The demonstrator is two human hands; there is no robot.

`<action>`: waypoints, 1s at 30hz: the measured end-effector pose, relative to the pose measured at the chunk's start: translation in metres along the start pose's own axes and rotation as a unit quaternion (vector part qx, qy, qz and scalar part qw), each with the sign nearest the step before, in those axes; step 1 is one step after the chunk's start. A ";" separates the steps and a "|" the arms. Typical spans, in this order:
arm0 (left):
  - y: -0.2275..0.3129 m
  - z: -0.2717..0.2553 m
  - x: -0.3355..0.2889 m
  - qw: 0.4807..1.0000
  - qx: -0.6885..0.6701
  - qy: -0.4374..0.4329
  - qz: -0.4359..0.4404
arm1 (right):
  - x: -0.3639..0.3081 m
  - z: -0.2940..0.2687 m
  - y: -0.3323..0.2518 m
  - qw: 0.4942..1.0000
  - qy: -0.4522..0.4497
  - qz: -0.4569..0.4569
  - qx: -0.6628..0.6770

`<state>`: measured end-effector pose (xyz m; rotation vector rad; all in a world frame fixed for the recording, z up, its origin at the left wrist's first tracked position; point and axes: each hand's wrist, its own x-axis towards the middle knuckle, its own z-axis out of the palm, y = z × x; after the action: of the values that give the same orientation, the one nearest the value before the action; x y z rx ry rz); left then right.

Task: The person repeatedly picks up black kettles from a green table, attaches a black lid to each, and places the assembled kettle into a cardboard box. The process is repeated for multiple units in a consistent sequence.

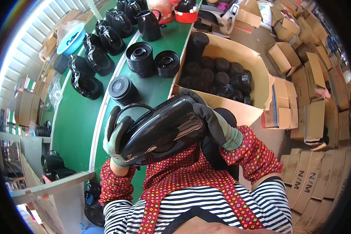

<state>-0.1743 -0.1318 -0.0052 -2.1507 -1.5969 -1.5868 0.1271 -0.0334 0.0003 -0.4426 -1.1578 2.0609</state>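
Tilted on its side in front of my chest is a glossy black jug [167, 130], with a curved handle on its upper left side. My left hand [119, 134], in a grey-green glove with dark palm and fingers, grips its left end by the handle. At the other end, my gloved right hand [216, 123] is wrapped round the rim or base; I cannot tell which. Just beyond the jug, a short stack of round black discs [123, 89] stands on the green table [72, 130]. Two more stacks of ringed black discs [140, 58] stand behind it.
Rows of similar black jugs [99, 58] fill the table's far left. An open cardboard box [257, 91] of black cylindrical parts adjoins the table on the right. Red containers [186, 16] stand at the back, a light-blue basin [71, 39] at the left. Cartons [312, 183] are piled at right.
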 end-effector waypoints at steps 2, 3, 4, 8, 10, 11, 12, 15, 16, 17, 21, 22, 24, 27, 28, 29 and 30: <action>0.009 0.005 0.002 0.998 -0.043 0.016 -0.054 | 0.003 0.016 -0.020 0.998 0.044 0.040 -0.018; 0.013 0.007 0.002 0.994 -0.063 0.027 -0.082 | 0.005 0.021 -0.027 0.996 0.062 0.062 -0.029; 0.007 0.014 -0.005 0.996 -0.038 0.044 -0.071 | 0.006 0.019 -0.023 0.996 0.068 0.049 -0.033; 0.011 0.024 -0.020 0.983 -0.103 0.043 -0.143 | 0.003 0.017 -0.003 0.994 0.083 -0.003 -0.071; -0.009 0.023 -0.042 0.976 -0.135 -0.026 -0.171 | 0.000 0.025 0.005 0.989 0.079 -0.086 -0.093; -0.022 0.030 -0.054 0.985 -0.091 -0.064 -0.132 | -0.003 0.028 0.001 0.972 0.065 -0.115 -0.194; -0.024 0.030 -0.057 0.978 -0.076 -0.116 -0.153 | -0.007 0.033 -0.010 0.945 0.051 -0.143 -0.291; -0.030 0.029 -0.066 0.861 -0.330 -0.206 -0.327 | -0.013 0.034 -0.010 0.894 0.016 -0.221 -0.390; -0.021 0.037 -0.057 0.809 -0.406 -0.222 -0.362 | -0.014 0.034 -0.016 0.857 -0.024 -0.261 -0.444; -0.016 0.040 -0.053 0.753 -0.485 -0.230 -0.381 | -0.015 0.037 -0.023 0.813 -0.064 -0.300 -0.494; -0.028 0.050 -0.061 0.706 -0.532 -0.312 -0.350 | -0.013 0.025 -0.017 0.823 -0.092 -0.290 -0.479; -0.037 0.053 -0.071 0.841 -0.346 -0.349 -0.226 | -0.016 0.030 -0.019 0.820 -0.075 -0.291 -0.488; -0.060 0.035 -0.081 0.901 -0.281 -0.272 -0.187 | -0.021 0.026 -0.003 0.907 0.001 -0.235 -0.348; -0.001 0.014 -0.007 0.941 -0.248 -0.115 -0.201 | -0.016 0.015 0.032 0.984 0.085 -0.144 -0.064; -0.012 0.011 -0.010 0.962 -0.147 -0.106 -0.203 | -0.014 0.009 0.033 0.990 0.102 -0.089 -0.046; -0.006 0.009 0.001 0.988 -0.045 -0.102 -0.106 | -0.017 0.001 0.036 0.991 0.124 -0.031 -0.026; 0.008 0.008 0.013 0.993 -0.044 -0.096 -0.054 | -0.022 -0.007 0.043 0.995 0.096 -0.013 0.022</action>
<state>-0.1637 -0.1221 0.0048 -2.3655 -1.7562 -1.5494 0.1278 -0.0601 -0.0407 -0.5863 -0.9966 1.9709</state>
